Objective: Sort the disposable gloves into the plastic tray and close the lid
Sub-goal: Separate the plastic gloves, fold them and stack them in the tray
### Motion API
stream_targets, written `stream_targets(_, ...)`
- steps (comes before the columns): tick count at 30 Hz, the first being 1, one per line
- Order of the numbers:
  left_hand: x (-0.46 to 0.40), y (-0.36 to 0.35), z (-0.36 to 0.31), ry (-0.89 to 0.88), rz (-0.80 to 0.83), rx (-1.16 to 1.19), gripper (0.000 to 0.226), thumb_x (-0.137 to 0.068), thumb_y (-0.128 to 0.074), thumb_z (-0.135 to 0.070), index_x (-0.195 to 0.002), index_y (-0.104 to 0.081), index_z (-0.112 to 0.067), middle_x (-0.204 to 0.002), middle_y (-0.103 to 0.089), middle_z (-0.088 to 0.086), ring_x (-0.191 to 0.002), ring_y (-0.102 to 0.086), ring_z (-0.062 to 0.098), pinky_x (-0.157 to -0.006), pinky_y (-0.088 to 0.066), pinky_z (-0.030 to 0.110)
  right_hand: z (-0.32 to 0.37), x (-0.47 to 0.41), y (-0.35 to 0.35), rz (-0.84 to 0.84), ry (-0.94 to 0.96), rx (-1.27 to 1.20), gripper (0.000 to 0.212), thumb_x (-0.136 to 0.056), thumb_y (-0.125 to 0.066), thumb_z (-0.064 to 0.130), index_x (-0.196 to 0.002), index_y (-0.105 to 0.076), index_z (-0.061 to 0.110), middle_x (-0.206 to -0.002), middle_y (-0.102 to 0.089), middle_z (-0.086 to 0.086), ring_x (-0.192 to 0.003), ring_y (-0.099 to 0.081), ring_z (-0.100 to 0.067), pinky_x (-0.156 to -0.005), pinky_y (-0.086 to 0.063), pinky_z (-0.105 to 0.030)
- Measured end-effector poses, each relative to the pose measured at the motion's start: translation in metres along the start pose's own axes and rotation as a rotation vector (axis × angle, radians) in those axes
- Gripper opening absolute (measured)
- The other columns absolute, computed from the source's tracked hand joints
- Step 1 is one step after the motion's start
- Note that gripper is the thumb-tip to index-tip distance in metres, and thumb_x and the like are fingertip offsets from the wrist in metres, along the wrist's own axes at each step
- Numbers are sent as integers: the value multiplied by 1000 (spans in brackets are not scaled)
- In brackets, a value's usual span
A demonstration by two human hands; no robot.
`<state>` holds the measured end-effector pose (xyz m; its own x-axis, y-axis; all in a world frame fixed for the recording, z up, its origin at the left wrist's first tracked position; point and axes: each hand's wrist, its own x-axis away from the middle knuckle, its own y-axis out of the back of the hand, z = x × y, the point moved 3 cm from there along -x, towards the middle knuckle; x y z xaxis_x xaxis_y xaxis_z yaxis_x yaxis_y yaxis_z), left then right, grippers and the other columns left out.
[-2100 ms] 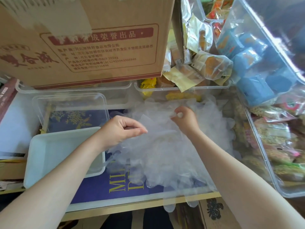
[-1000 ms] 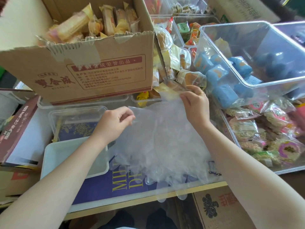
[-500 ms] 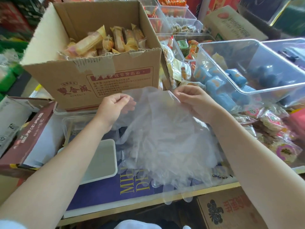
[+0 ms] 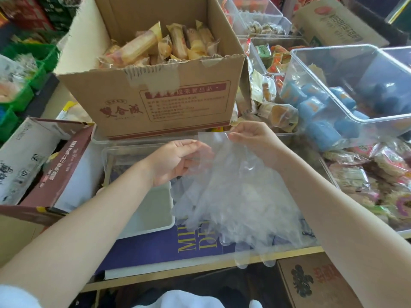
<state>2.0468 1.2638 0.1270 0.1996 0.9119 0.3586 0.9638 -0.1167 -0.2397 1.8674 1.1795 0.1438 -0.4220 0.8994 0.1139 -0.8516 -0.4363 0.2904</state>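
Both hands pinch the cuff edge of the gloves (image 4: 233,196): left hand (image 4: 178,161), right hand (image 4: 253,138), with the bundle hanging below the grip, its fingertips on the purple book (image 4: 160,247). Best to keep cuffs aligned and fold once before lowering left into the tray (image 4: 153,210). Legible: "MI…/DE…" on the book; red Chinese print on the carton (image 4: 160,101), too small to read.

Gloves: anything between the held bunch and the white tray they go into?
Only the left arm. Both hands, left hand and right hand, pinch the top edge of the gloves, which hang just right of the white tray. The left forearm crosses over the tray's opening; no lid covers it.
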Motion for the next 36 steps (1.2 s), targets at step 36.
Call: stream_targets(36,13,17,31,-37,-106,-195,37,-92,-44,-40,-105,-57,-8,-80,-72,3,-71,-70,18,-62,-50,21,-44,17,11,-128,-214,-433,5,-87,-62,5,-92,-64,4,-83,-67,-8,-72,-65,-17,-78,-54,-34)
